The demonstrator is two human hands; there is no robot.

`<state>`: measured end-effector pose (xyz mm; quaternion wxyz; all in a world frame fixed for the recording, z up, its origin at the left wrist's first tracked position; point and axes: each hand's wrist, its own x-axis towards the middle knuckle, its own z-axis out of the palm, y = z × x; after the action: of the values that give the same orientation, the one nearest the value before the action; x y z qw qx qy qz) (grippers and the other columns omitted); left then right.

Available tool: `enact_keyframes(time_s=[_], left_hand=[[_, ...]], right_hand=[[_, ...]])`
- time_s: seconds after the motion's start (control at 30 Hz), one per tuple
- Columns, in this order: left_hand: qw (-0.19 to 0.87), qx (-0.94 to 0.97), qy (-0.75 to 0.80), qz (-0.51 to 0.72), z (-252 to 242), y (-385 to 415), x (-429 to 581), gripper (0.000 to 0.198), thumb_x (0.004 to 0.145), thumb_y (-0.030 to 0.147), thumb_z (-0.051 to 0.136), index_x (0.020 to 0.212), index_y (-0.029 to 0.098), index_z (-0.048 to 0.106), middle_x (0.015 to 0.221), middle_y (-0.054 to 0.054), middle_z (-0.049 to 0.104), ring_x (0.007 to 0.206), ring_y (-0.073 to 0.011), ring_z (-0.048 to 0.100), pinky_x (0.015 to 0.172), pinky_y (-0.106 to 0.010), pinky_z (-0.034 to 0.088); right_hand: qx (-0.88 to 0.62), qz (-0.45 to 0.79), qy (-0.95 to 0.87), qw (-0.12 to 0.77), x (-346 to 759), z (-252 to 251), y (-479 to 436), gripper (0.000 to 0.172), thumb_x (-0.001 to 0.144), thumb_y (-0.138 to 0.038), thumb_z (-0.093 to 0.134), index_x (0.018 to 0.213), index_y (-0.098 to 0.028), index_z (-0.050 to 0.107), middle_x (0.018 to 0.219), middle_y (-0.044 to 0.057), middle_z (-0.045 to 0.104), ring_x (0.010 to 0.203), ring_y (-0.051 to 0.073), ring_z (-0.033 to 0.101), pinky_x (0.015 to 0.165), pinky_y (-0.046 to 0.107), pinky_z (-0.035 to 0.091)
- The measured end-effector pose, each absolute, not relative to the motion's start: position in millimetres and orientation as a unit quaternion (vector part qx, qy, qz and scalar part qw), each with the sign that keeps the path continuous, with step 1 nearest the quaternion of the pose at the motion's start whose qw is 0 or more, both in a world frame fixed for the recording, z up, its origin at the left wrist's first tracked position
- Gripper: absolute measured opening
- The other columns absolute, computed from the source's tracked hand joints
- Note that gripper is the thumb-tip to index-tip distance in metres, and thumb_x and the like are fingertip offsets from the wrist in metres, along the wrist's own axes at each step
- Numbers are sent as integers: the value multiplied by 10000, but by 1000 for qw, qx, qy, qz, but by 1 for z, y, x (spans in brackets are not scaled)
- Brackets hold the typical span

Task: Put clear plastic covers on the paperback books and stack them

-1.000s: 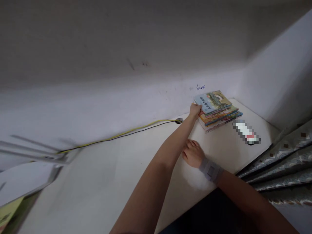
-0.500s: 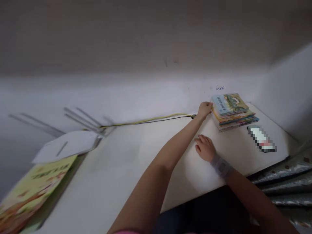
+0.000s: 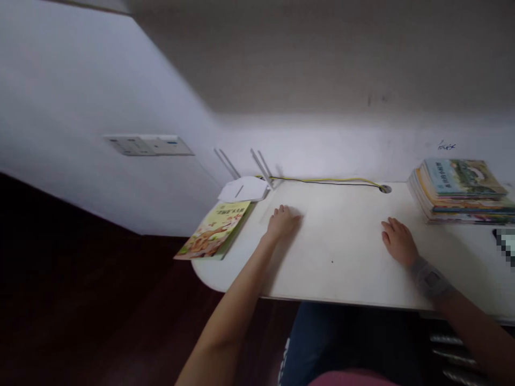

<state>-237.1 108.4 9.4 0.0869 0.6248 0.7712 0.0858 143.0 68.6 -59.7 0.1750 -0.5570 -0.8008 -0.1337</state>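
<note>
My left hand (image 3: 282, 222) is over the white desk (image 3: 333, 230), right of a yellow-green picture book (image 3: 219, 228), and not touching it. Its thumb sticks out to the right and the fingers are apart from it, with nothing seen in them. On the desk rests my right hand (image 3: 399, 241), fingers loosely spread and holding nothing. A grey band with a square face (image 3: 431, 277) is round that wrist. Beyond the right hand, a stack of picture books (image 3: 462, 185) stands against the wall.
A white router (image 3: 243, 188) with raised antennas sits at the book's far end. Yellow and black cables (image 3: 322, 181) run along the wall to a desk hole (image 3: 385, 189). A pixelated phone-like object (image 3: 506, 246) lies at the right edge. Sockets (image 3: 148, 145) are on the left wall.
My left hand has swung from beside the book stack far to the left, near the yellow-green book. The view has turned left. My right hand still rests on the desk.
</note>
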Motion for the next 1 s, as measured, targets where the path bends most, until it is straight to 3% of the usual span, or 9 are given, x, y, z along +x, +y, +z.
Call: enact_keyframes(time_s=[0.2,0.33,0.43,0.53,0.63,0.7,0.8,0.87,1.0], left_hand=[[100,629,764,105,6,97,-245,346,846,308,477,1115,107,564,1256,-175,531,1124,-248,543,916,-312,397],[122,608,770,149,25,88,-245,272,867,305,418,848,140,633,967,-156,646,916,-256,631,782,-337,460],[161,614,748,192,42,76,-226,280,885,331,399,817,162,612,790,-107,675,806,-227,660,706,-312,489],[267,636,670,273,62,54,-184,256,893,358,412,928,170,582,736,-45,689,672,-152,668,659,-262,517],[451,604,492,436,88,21,-144,329,823,401,556,1038,152,564,711,-35,687,659,-158,673,677,-299,550],[482,576,438,493,104,-3,-134,403,797,415,594,1095,146,567,668,-13,668,651,-156,668,693,-313,559],[413,541,470,562,106,-32,-149,520,814,414,571,1266,169,495,593,37,614,588,-136,632,668,-301,555],[322,536,550,554,89,-43,-168,530,844,397,524,1331,200,453,573,52,586,566,-130,606,644,-283,536],[168,598,719,312,27,-49,-187,432,880,289,453,1301,217,515,670,-9,644,659,-176,634,705,-314,502]], right_hand=[[-547,-148,-804,179,146,-65,68,361,917,-244,363,1178,-113,574,1246,191,563,1164,283,499,961,424,378],[-550,-133,-801,194,149,-60,68,362,914,-249,356,1173,-121,574,1239,187,569,1166,282,504,961,441,383],[-549,-112,-799,217,135,-49,59,388,914,-277,372,1226,-112,530,1285,209,537,1229,309,458,1005,500,328],[-527,-51,-810,253,93,-35,41,603,886,-402,458,1387,-91,334,1357,238,468,1295,334,387,1043,538,266],[-512,24,-805,300,43,-20,21,924,817,-496,551,1474,-90,44,1447,241,346,1335,332,334,1050,529,273],[-519,15,-785,339,27,-8,12,902,850,-445,519,1479,-91,-22,1484,229,285,1361,317,294,1073,533,243],[-505,-46,-785,356,40,13,2,588,924,-200,349,1482,-165,167,1458,148,381,1371,245,296,1108,493,214],[-467,-82,-822,315,65,22,-7,519,919,-111,306,1416,-248,363,1397,79,481,1351,209,339,1119,468,210],[-445,-98,-870,186,105,11,-27,413,930,-164,374,1302,-261,525,1415,79,465,1368,247,306,1114,506,200]])
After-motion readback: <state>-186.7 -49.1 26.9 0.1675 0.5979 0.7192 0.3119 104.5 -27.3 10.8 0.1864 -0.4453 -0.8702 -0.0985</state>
